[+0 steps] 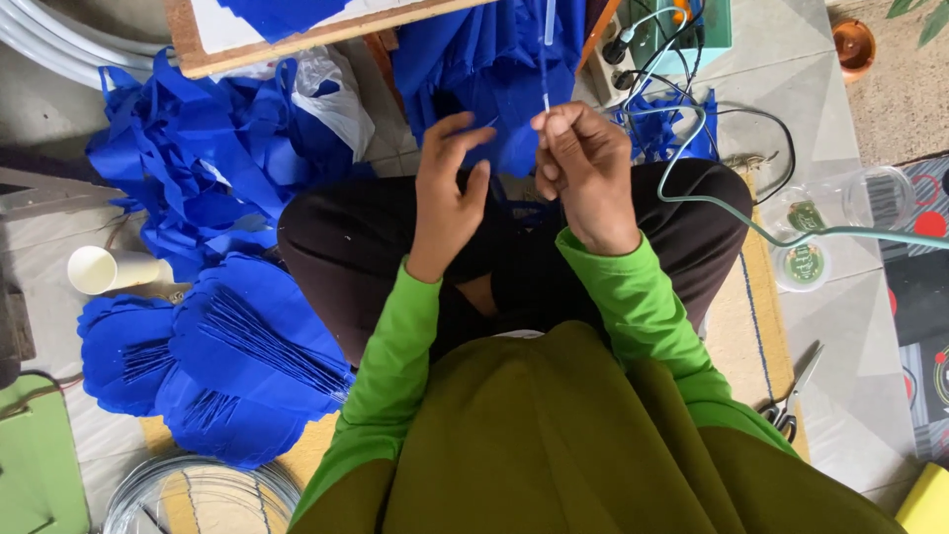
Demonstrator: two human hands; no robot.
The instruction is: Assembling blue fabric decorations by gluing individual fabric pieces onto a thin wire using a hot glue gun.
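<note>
Thin white plastic stick (545, 69) is pinched upright in the closed right hand (585, 173) over blue paper pieces (514, 59), while the half-open left hand (448, 188) beside it holds nothing.

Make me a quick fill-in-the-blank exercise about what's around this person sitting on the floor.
1. The right hand pinches a thin ____ stick.
2. The pleated paper pieces stacked beside the person are ____.
3. The scissors lie on the person's ____ side.
4. The paper cup lies on its ____.

Missing words: white; blue; right; side
</note>
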